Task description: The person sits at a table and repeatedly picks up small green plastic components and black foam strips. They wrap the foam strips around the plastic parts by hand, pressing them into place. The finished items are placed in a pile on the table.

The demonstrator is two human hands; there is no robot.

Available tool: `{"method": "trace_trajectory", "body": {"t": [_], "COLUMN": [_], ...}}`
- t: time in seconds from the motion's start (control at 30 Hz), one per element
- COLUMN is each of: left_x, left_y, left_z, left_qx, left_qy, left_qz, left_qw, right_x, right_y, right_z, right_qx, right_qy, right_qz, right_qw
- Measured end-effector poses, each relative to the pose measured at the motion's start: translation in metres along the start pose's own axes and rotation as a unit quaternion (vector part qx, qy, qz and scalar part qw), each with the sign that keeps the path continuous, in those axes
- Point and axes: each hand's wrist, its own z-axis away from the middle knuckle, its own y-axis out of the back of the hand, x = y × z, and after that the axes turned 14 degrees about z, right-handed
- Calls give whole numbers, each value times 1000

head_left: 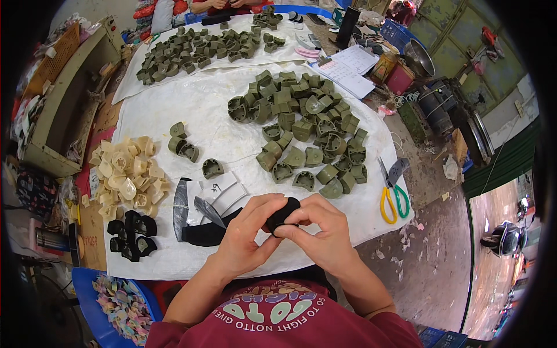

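Over the near edge of the white-covered table [203,124], my left hand [245,233] and my right hand [320,227] pinch a small black-covered shoe heel [283,214] between them. Fingers of both hands press on the black covering, and the heel's inside is hidden. Beside my left hand lie black fabric strips [203,235] and grey strips [210,211] on white backing pieces [233,188]. Several black-covered heels [132,235] sit at the left. A single olive-green heel [213,168] lies beyond my left hand, and a small group [187,151] is farther off.
Olive-green heels form a large pile [307,124] and a farther one [197,49]. Cream-coloured pieces [130,177] are heaped at left. Scissors [393,194] lie at the right edge, papers [351,66] beyond. A blue tub of scraps [87,290] stands lower left. Another person's hands [223,4] show far away.
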Motion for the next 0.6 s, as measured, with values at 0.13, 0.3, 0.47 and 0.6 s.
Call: {"method": "trace_trajectory", "body": {"t": [0.13,0.3,0.47,0.6], "left_x": [-9,-8,-16,-16], "left_y": [-1,3,-1,1], "left_z": [7,8,12,11], "left_qx": [37,56,104,86], "left_qy": [19,70,53,56], "left_qz": [60,268,338,352], "left_qw": [997,959,934,930], "right_x": [-1,10,15,6], "right_y": [0,1,-1,-1], "right_z": [-3,1,2,-4], "right_qx": [13,24,2,42], "right_qy": [-25,8,20,-3], "right_qz": [30,-24,-21,-8], "right_qw": [999,999,1000,999]}}
